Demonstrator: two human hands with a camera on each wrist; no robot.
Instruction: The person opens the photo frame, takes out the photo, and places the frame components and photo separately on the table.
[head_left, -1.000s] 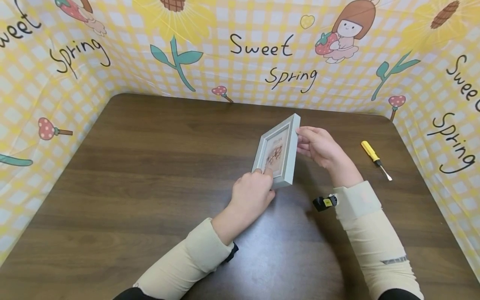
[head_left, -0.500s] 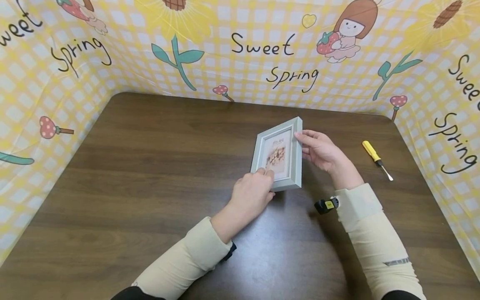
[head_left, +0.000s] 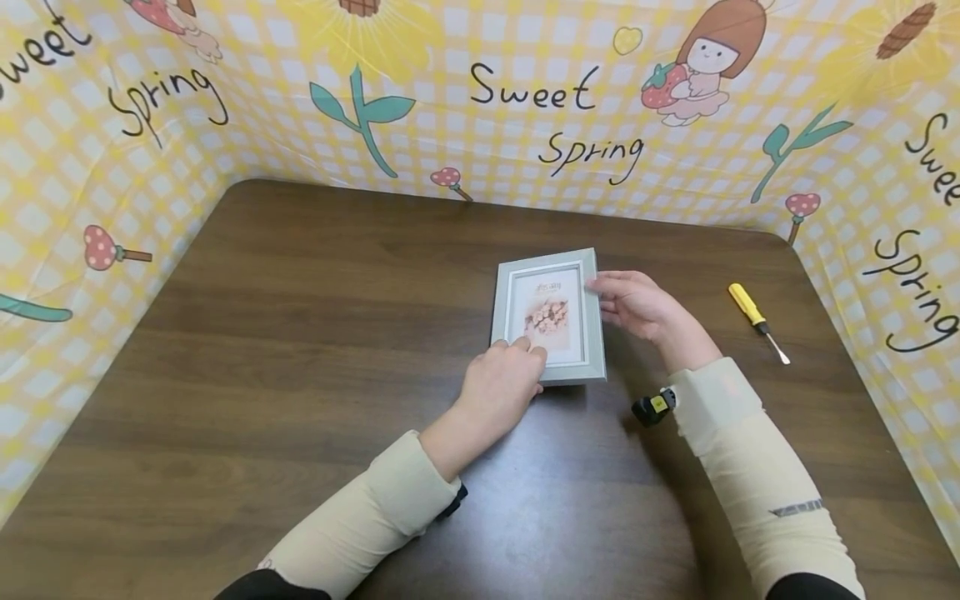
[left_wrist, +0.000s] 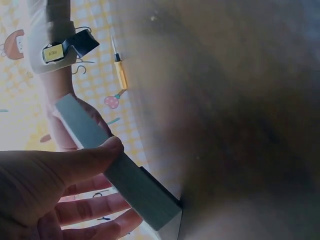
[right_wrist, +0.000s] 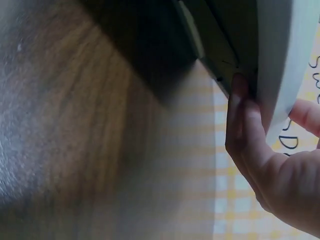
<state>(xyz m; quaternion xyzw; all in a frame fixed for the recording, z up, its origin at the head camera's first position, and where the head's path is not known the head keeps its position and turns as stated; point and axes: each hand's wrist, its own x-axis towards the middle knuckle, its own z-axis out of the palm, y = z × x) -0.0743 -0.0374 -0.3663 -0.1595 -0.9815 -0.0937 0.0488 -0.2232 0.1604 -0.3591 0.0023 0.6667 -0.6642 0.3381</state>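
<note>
A pale grey-green picture frame (head_left: 595,333) with a flower print is held between both hands over the table, its picture side facing up toward the head view. My left hand (head_left: 501,379) grips its near left part, fingers over the front. In the left wrist view the thumb (left_wrist: 111,146) presses on the frame's edge (left_wrist: 142,190). My right hand (head_left: 636,307) pinches the right side, thumb at the front. Seen from the right wrist, its other fingers (right_wrist: 241,112) reach behind the dark back of the frame (right_wrist: 225,30).
A yellow-handled screwdriver (head_left: 747,308) lies on the brown wooden table (head_left: 300,350), right of the right hand. Patterned yellow checked cloth (head_left: 495,133) walls the table at the back and on both sides.
The picture frame has turned from nearly edge-on to show its front more fully, and its upper edge has tipped lower. Both hands have kept their hold on it.
</note>
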